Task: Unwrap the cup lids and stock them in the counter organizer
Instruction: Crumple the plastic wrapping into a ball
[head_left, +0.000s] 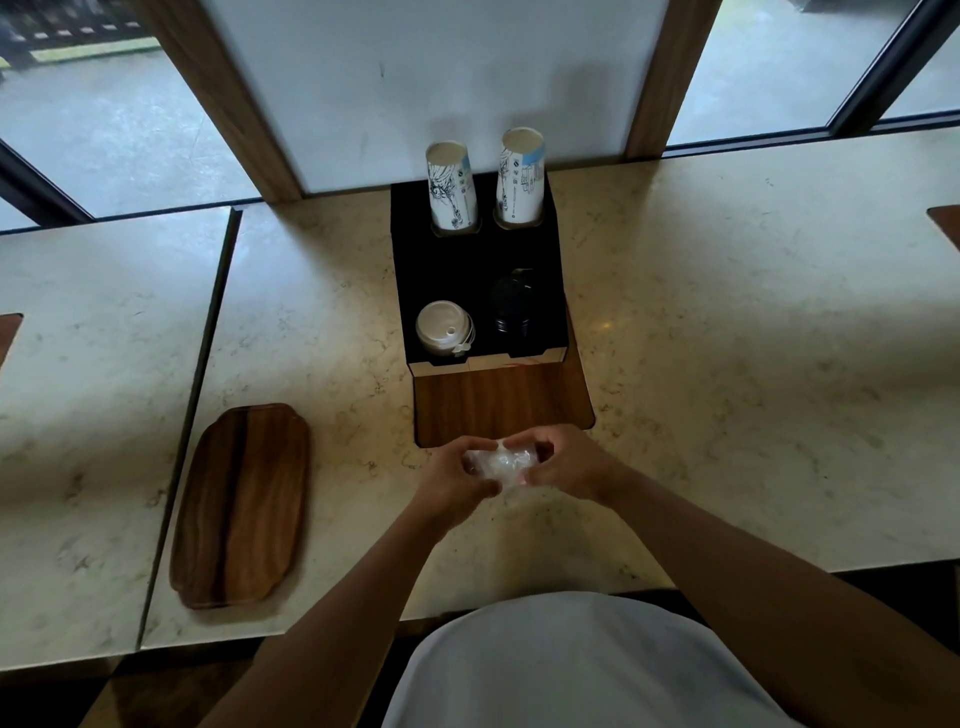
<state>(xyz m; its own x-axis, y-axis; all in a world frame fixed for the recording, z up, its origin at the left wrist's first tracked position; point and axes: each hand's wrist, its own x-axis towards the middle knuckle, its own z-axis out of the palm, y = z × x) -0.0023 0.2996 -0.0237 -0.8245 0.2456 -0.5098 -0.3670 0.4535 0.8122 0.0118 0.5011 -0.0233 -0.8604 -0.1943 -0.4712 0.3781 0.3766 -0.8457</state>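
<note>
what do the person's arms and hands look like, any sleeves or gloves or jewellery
Both forearms are bare up to the bottom edge of the frame, so no sleeves show. The left hand and right hand wear no gloves, and no watch, bracelet or rings can be made out, though the fingers are slightly blurred. Below the arms is a light grey top.

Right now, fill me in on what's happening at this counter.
A person stands at the marble counter, both hands scrunching a clear plastic wrapper: the left hand grips one side, the right hand the other. Ahead, the black organizer holds two stacks of paper cups at the back, white lids front left and black lids front right. A wooden tray lies off to the left.
</note>
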